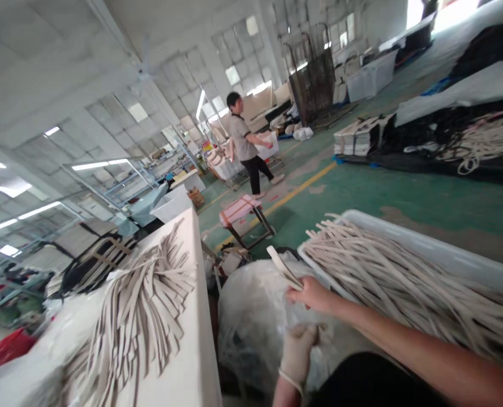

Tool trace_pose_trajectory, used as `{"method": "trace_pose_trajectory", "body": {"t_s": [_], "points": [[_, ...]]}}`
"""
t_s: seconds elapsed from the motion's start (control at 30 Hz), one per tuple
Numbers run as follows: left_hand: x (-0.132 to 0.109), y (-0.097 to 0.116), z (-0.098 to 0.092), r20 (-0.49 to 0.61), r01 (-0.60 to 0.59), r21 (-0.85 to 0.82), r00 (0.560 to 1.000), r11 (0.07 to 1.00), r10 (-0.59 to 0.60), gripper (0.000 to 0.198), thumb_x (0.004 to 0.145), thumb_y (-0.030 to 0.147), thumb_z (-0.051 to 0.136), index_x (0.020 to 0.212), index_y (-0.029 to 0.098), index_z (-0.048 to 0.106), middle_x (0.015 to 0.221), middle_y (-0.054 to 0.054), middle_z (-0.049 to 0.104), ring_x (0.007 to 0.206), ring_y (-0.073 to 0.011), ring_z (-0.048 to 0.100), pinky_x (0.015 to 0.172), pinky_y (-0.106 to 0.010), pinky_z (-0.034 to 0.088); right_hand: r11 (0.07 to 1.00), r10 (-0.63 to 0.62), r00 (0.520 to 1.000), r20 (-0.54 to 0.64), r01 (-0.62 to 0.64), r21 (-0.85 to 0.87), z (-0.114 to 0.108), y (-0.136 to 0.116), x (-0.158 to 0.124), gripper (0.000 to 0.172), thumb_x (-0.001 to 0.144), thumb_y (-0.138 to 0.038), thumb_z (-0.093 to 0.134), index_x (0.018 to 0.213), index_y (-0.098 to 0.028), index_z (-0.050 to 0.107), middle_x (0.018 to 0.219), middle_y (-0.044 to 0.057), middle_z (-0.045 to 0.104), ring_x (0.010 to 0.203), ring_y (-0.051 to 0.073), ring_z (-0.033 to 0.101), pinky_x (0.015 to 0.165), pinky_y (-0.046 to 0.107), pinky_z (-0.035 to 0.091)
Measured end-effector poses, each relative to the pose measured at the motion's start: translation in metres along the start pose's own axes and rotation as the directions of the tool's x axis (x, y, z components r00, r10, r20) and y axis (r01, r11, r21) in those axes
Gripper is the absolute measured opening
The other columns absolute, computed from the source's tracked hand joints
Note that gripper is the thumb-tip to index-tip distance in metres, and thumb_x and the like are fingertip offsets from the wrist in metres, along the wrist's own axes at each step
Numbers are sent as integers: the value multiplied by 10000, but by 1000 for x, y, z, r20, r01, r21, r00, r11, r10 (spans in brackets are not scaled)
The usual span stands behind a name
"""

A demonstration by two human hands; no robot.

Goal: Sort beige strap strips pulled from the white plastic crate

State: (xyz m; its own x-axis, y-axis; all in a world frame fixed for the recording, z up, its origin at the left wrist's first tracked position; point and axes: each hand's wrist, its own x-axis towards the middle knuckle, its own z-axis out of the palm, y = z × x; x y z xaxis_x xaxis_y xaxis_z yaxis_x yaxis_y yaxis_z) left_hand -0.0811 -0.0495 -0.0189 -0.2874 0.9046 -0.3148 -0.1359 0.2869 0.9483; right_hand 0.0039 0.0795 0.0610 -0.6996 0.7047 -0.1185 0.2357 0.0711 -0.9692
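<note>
My right hand [313, 295], bare, is closed on the end of a pale fabric strip [282, 265] that points up and to the left. Just below it, my left hand [299, 353] wears a whitish glove with its fingers curled in; whatever it may hold is hidden. Both hands are in front of a large clear plastic bag [251, 305]. To the right, a white plastic bin [429, 257] is filled with long beige strips [387, 271]. A spread bundle of similar strips [145, 305] lies on the white table [192, 350] at the left.
A small stool with a pink top [238, 209] stands ahead on the green floor [319, 198]. Beyond it a person [245, 141] is walking. Stacked material and tangled cords [484, 138] lie at the far right. A white tub [172, 203] sits past the table's far end.
</note>
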Motion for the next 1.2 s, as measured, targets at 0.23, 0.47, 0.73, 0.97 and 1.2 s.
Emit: {"method": "trace_pose_trajectory", "body": {"t_s": [0.23, 0.47, 0.73, 0.97, 1.2], "points": [[-8, 45, -8, -99, 117, -181, 986, 976, -137, 419, 582, 507, 930, 729, 140, 788, 748, -89, 750, 830, -248, 702, 947, -424, 548, 988, 111, 992, 66, -117, 103, -23, 3, -2, 347, 910, -501, 656, 896, -156, 691, 918, 98, 753, 574, 108, 532, 462, 188, 463], [2, 68, -10, -223, 54, -588, 948, 807, -226, 193, 811, 296, 815, 777, 136, 712, 761, -43, 731, 737, -147, 708, 982, -378, 556, 960, 144, 904, 403, -226, 164, -33, 28, -56, 577, 992, -704, 418, 876, -169, 601, 717, 61, 711, 380, 61, 335, 441, 221, 457], [5, 70, -7, -247, 22, -690, 932, 724, -264, 122, 952, 281, 646, 886, 182, 678, 891, -41, 751, 833, -138, 715, 986, -329, 535, 973, 139, 823, 550, -216, 78, -5, 39, -100, 630, 897, -782, 462, 846, -168, 592, 739, 49, 698, 408, 74, 429, 475, 250, 477], [2, 70, -11, -314, 6, -695, 897, 719, -310, 182, 954, 322, 669, 847, 176, 670, 738, 8, 676, 716, -103, 669, 874, -249, 535, 972, 219, 795, 565, -231, -50, -7, 35, -120, 560, 962, -678, 447, 865, -151, 610, 772, 88, 706, 499, 113, 506, 507, 253, 446], [3, 71, -3, -343, -14, -687, 888, 727, -308, 153, 941, 294, 689, 895, 152, 722, 891, -57, 766, 917, -170, 733, 951, -297, 536, 972, 231, 809, 540, -214, -95, -5, 31, -121, 582, 960, -692, 472, 892, -140, 643, 798, 101, 732, 521, 132, 535, 530, 267, 454]]}}
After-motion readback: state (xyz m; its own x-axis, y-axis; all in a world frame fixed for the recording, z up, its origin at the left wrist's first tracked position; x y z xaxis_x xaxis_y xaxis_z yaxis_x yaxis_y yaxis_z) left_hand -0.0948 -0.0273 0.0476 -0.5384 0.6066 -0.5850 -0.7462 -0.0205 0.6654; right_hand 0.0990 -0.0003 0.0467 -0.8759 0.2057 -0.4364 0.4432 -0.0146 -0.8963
